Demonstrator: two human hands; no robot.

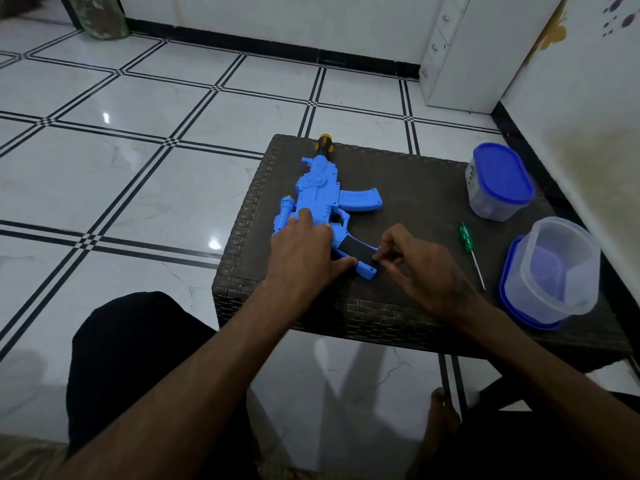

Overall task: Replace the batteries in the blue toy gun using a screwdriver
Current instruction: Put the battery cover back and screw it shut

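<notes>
A blue toy gun (322, 199) lies flat on a dark woven table (415, 188), its yellow-and-black muzzle (325, 142) pointing away from the seated person and its grip, with a black panel (356, 249), nearest them. The left hand (304, 247) presses down on the gun's body with fingers spread and straight, steadying it. The right hand (415, 265) pinches at the lower edge of the black panel, fingertips together; whether a small part sits between them cannot be told.

A green-handled screwdriver (471, 254) lies untouched on the table to the right of the gun. Farther right stand a lidded blue-topped container (498, 181) and an open clear tub (557, 268) resting on its blue lid (509, 282).

The step in hand appears to be work at the battery cover on the grip. The next move likely calls for a firm hold on the gun while the cover is worked loose or seated, or a reach for the screwdriver.
</notes>
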